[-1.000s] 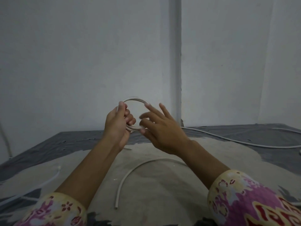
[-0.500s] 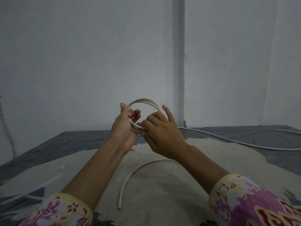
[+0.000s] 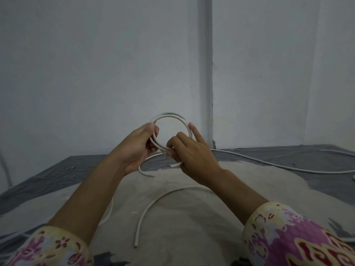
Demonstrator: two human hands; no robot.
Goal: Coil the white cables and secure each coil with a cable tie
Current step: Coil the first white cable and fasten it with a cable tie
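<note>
Head view: no brand, label or writing is legible anywhere. The left hand (image 3: 138, 145) grips the left side of a white coil (image 3: 172, 120), fingers curled round its strands. The right hand (image 3: 192, 156) pinches the lower part of the coil with thumb and bent fingers, while its index finger (image 3: 195, 132) lies straight along the right side of the loop. The coil is held upright in the air, above the surface and in front of the wall, and consists of several turns. A free cable end (image 3: 173, 165) with a red tip projects leftward under the right hand; a second tail (image 3: 145, 172) curves down below the left hand. The surface is a dark grey sheet (image 3: 57, 175) with a large pale, dusty patch (image 3: 182, 227) in the middle. A loose curved cable piece (image 3: 153, 203) lies on the patch between the forearms. Another long cable (image 3: 278, 165) runs across the sheet at the right, well apart from the coil. Behind stands a plain grey-white wall (image 3: 96, 64) with a vertical strip (image 3: 205, 64) running down to the surface. Both sleeves (image 3: 297, 239) carry a pink, yellow and red floral print.
</note>
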